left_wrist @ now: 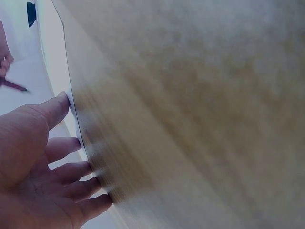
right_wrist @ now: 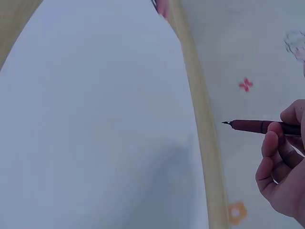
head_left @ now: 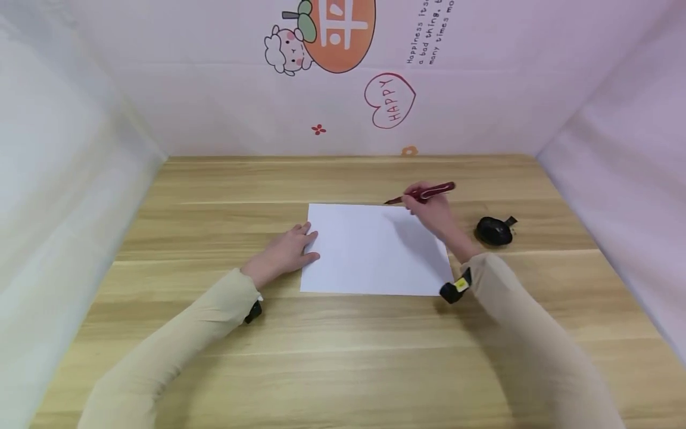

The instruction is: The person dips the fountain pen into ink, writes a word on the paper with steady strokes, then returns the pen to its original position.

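A blank white sheet of paper point(head_left: 370, 256) lies flat on the wooden table. My left hand point(head_left: 292, 247) rests on its left edge with fingers spread and straight; in the left wrist view the fingertips of the left hand point(left_wrist: 52, 162) touch along that edge. My right hand point(head_left: 431, 208) pinches a dark red pen point(head_left: 436, 190) between thumb and fingers near the sheet's top right. In the right wrist view the pen point(right_wrist: 250, 126) shows a bare dark tip, held apart from the paper.
On the table point(head_left: 214, 357), right of the paper, sits a black rounded object point(head_left: 494, 231) with a small tab. White cloth walls point(head_left: 214, 107) printed with cartoons and lettering stand behind the table and at both sides.
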Available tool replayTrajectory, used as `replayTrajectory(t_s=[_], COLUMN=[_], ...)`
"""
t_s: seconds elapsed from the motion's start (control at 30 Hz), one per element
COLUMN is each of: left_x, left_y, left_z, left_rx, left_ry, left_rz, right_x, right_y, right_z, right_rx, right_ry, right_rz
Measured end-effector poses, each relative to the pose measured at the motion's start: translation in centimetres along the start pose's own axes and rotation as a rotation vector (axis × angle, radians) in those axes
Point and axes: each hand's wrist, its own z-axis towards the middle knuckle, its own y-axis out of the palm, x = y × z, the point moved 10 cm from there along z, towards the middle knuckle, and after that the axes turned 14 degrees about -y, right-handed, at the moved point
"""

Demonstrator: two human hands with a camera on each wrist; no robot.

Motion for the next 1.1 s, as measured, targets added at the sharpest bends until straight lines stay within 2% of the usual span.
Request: replayTrajectory(t_s=[0.1,0.23,0.33,0.5,0.67,0.93,1.1], left_x=[-0.1,-0.1,-0.1,-0.2,-0.2,0.1,-0.1], left_y=[0.1,0.3,0.3,0.3,0.2,0.3,0.4], left_z=[0.1,0.3,0.3,0.4,0.4,0.4,0.3], left_rx=[-0.008,-0.020,-0.022,-0.027,-0.028,-0.037,-0.019], left_ry=[-0.005,-0.016,-0.027,-0.042,-0.048,-0.050,-0.045], left_rz=[-0.012,-0.039,-0.034,-0.025,-0.024,-0.014,-0.014], right_x=[-1.0,-2.0,-3.3,-3.4,-3.7,-3.6,-3.3], right_y=[3.5,6.8,8.6,10.9,12.1,12.7,13.1], right_z=[0.8,1.4,1.5,2.1,2.3,1.9,1.8], right_rx=[-0.034,-0.079,-0.104,-0.122,-0.145,-0.157,-0.160], right_ry=[-0.012,-0.017,-0.025,-0.044,-0.038,-0.025,-0.012], right_rz=[0.063,0.114,0.130,0.124,0.101,0.100,0.100])
